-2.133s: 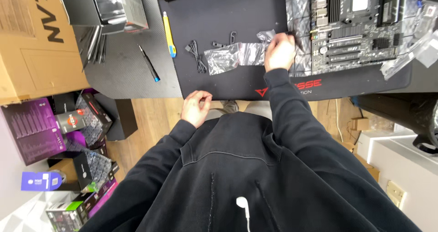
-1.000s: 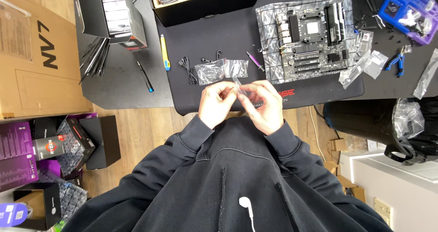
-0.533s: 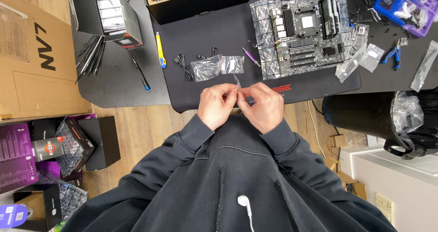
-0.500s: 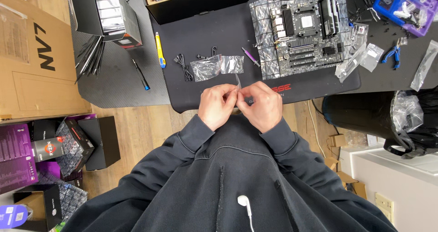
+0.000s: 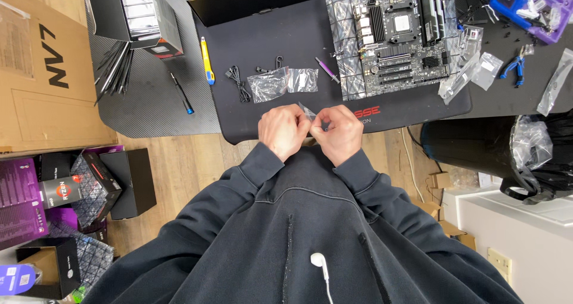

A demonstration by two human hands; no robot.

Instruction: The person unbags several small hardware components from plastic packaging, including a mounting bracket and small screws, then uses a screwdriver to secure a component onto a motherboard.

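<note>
Pinching small clear bag between both curled hands.

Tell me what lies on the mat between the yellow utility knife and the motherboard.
Head view: a black cable bundle, two clear plastic bags and a purple-handled tool lie between the yellow utility knife and the motherboard.

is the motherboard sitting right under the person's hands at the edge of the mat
No: the motherboard lies on its silvery bag at the far right of the black mat, well away from both hands, which pinch a small clear bag.
</note>
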